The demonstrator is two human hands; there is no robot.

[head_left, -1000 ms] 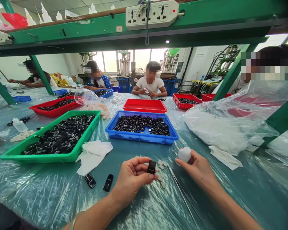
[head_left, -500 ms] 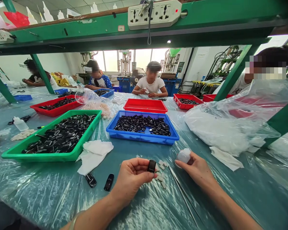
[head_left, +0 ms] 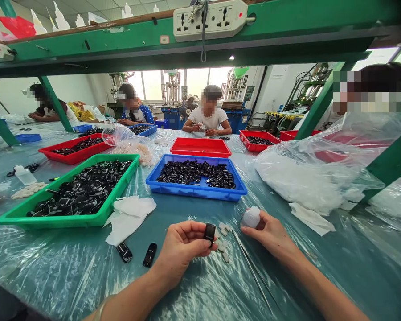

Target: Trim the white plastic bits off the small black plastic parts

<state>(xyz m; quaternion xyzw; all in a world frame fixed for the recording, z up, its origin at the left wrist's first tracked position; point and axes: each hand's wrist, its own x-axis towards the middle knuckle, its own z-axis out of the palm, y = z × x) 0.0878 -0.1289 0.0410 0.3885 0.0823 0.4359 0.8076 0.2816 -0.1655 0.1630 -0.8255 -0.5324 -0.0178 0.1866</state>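
Green overhead beam (head_left: 120,40) bearing a white power strip (head_left: 217,20), before which a grey cord loop (head_left: 203,47) hangs; pale nozzle bottles (head_left: 61,18) stand above at left. Background: co-worker in a white shirt (head_left: 209,118), dark fan (head_left: 191,103) behind, windows (head_left: 197,82) farther back.

Nothing legible. Small white label (head_left: 165,39) on green beam (head_left: 127,38): dark marks, too tiny to read. Print on blue-sleeved co-worker's shirt (head_left: 134,117), far side: blurred. Lettering on shirt (head_left: 328,117) at right: partly covered, unreadable. Faint marks on back wall (head_left: 282,87): illegible.
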